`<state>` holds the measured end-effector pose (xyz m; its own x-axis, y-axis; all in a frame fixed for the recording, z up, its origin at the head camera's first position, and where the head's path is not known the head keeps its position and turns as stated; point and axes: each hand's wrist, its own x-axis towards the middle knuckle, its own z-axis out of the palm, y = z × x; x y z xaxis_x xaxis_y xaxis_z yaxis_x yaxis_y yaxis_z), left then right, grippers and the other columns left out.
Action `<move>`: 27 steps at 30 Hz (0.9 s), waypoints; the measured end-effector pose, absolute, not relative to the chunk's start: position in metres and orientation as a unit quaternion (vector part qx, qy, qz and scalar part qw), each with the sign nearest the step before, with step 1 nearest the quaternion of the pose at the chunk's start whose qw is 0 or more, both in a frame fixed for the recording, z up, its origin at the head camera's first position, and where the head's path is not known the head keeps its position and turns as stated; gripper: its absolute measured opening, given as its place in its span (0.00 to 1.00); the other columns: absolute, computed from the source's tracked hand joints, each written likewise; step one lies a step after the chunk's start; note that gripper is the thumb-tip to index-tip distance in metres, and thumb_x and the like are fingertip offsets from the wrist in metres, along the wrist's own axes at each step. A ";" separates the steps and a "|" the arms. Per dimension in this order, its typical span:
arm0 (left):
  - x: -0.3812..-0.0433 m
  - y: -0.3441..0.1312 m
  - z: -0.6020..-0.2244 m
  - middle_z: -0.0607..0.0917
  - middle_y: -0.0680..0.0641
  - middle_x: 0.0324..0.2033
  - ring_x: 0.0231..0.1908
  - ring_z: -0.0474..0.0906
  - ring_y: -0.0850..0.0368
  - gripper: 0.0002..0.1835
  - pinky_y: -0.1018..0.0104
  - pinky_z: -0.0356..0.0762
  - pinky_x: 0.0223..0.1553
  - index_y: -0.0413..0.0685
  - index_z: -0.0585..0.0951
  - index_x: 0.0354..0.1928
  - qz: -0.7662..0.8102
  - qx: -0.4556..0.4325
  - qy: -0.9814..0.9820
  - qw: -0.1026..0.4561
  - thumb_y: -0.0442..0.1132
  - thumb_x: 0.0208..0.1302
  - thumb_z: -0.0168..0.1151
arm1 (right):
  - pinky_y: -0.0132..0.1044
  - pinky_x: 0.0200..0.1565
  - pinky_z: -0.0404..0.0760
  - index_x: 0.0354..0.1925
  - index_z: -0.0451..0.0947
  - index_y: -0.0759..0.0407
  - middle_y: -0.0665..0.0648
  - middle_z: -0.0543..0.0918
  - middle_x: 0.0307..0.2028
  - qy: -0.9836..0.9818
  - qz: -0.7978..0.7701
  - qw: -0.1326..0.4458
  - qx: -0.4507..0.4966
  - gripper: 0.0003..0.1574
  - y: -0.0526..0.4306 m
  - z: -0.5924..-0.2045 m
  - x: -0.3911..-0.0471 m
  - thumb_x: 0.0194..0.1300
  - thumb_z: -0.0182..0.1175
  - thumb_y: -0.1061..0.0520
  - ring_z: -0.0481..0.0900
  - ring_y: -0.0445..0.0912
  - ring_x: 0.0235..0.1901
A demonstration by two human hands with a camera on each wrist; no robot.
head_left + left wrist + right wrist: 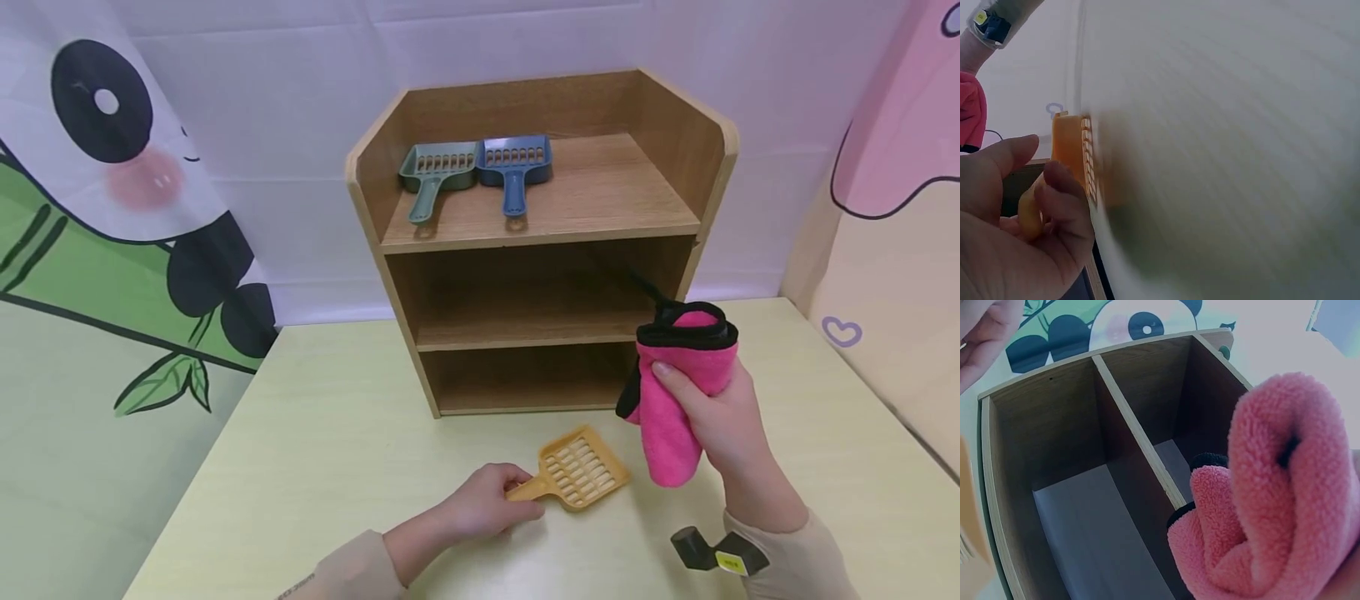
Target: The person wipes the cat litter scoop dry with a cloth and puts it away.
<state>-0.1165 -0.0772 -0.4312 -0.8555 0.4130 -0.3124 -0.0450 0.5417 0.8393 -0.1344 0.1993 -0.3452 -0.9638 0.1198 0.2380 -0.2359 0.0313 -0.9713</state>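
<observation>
My left hand (491, 502) grips the handle of a yellow-orange slotted litter scoop (581, 468), which is low over the table in front of the shelf. In the left wrist view the scoop (1069, 147) is seen edge-on, its handle between thumb and curled fingers. My right hand (716, 412) holds a bunched pink fleecy cloth (675, 417) with black edging, raised in front of the shelf's right side. The right wrist view shows the folded pink cloth (1291, 487) large and close, covering most of that hand.
A wooden shelf unit (540, 241) with three levels stands at the back of the table (315, 467). On its top level lie a green scoop (438, 171) and a blue scoop (514, 167) side by side. Printed cartoon curtains (300, 167) hang behind.
</observation>
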 end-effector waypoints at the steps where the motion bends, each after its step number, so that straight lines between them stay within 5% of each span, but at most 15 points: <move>1: -0.117 -0.078 -0.430 0.79 0.52 0.24 0.19 0.71 0.64 0.20 0.73 0.69 0.19 0.40 0.80 0.45 0.442 0.123 0.858 0.230 0.44 0.53 0.69 | 0.28 0.38 0.80 0.57 0.64 0.46 0.47 0.74 0.48 -0.706 0.696 0.128 0.041 0.29 0.199 -0.345 -0.134 0.61 0.62 0.62 0.74 0.41 0.47; 16: -0.131 -0.091 -0.413 0.86 0.50 0.33 0.27 0.73 0.66 0.10 0.75 0.73 0.27 0.43 0.85 0.39 0.392 0.192 0.900 0.019 0.39 0.54 0.67 | 0.28 0.39 0.81 0.60 0.60 0.46 0.48 0.73 0.50 -0.699 0.704 0.117 0.047 0.32 0.203 -0.344 -0.137 0.62 0.61 0.61 0.74 0.41 0.49; 21: -0.134 -0.095 -0.395 0.84 0.51 0.27 0.24 0.73 0.64 0.09 0.74 0.75 0.23 0.44 0.84 0.35 0.427 0.203 0.881 -0.033 0.34 0.49 0.67 | 0.30 0.38 0.82 0.63 0.54 0.45 0.49 0.70 0.52 -0.697 0.708 0.101 0.057 0.35 0.205 -0.343 -0.139 0.64 0.59 0.60 0.72 0.42 0.51; 27: -0.137 -0.100 -0.377 0.85 0.49 0.27 0.22 0.72 0.67 0.09 0.74 0.74 0.20 0.43 0.84 0.35 0.445 0.236 0.860 -0.084 0.33 0.49 0.69 | 0.32 0.36 0.82 0.61 0.58 0.48 0.48 0.72 0.48 -0.751 0.652 0.088 0.051 0.29 0.208 -0.347 -0.142 0.66 0.58 0.56 0.76 0.40 0.45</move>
